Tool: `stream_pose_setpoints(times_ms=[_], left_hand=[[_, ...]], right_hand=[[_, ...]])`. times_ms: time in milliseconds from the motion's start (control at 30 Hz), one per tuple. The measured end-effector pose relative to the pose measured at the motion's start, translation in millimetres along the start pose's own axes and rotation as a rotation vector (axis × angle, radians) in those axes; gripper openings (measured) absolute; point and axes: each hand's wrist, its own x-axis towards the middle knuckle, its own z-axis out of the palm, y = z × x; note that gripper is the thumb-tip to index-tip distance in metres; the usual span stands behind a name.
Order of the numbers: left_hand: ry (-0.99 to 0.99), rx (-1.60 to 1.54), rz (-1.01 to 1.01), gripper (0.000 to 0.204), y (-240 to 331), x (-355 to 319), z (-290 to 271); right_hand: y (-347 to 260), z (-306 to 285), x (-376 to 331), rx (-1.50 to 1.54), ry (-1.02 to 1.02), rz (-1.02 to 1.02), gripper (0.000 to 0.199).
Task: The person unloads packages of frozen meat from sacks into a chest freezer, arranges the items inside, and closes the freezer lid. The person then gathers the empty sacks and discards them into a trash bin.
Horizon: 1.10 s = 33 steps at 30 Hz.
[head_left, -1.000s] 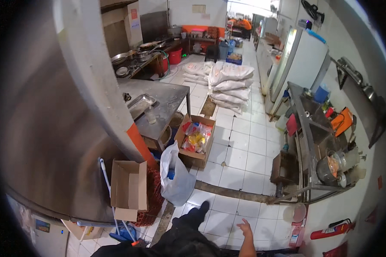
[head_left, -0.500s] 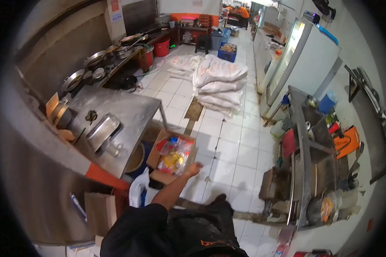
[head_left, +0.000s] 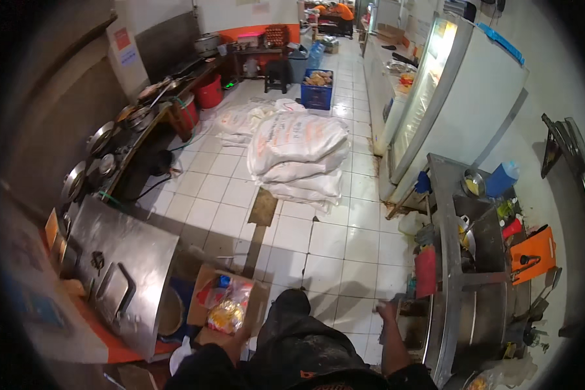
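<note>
- Cardboard box (head_left: 231, 305), brown and open-topped, is sitting on the floor in the lower left of the frame. It is lying just beside the grey steel worktop (head_left: 133, 260) and is holding bright red and yellow packets.
- Left hand (head_left: 240, 333) is reaching down to the near rim of the cardboard box, touching or almost touching it. The fingers are blurred, so I cannot tell whether they are closing.
- Judging from this, the reach for the box is in hand. A firm hold would call for the fingers wrapping the rim or a flap before any lift.
- White stacked sacks (head_left: 299, 153) are lying on the tiled floor at upper centre, well apart from both hands.
- Right hand (head_left: 387, 311) is hanging at lower centre-right, near the edge of the long steel sink counter (head_left: 450, 260). It is gripping nothing that shows, and the spread of its fingers is too blurred to tell.
- Orange plastic cutting board (head_left: 533, 253) is resting on the far right of that counter.
</note>
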Motion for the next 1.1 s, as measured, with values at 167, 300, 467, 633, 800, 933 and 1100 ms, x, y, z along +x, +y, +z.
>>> stream_pose_setpoints(times_ms=[167,300,467,633,800,933,1100], left_hand=[[-0.132,-0.515,-0.539,0.032,-10.9,-15.7,-40.1],[0.003,-0.577,-0.526,0.032,35.1,73.3,-93.7],[0.397,0.003,-0.186,0.038,148.6,307.0,-237.2],[1.176,-0.634,0.104,0.056,413.3,478.7,-480.6],[0.973,-0.168,0.111,0.047,492.1,574.5,-588.7],[1.240,-0.337,0.087,0.037,554.7,584.6,-586.9],[1.166,-0.609,0.068,0.018,583.6,508.2,-600.9]], right_hand=[[-116.9,-36.7,139.6,0.050,0.011,-0.127,0.053],[-144.0,-41.6,191.5,-0.242,0.018,-0.084,0.051],[-71.3,-80.3,229.9,0.269,-0.152,0.414,0.033],[-8.9,-168.6,260.9,0.466,0.008,0.458,0.046],[-133.9,-232.8,370.9,0.449,-0.031,0.608,0.041],[-216.3,-296.4,508.7,-0.188,-0.050,-0.005,0.035],[-407.8,-310.4,706.7,0.027,-0.081,-0.117,0.040]])
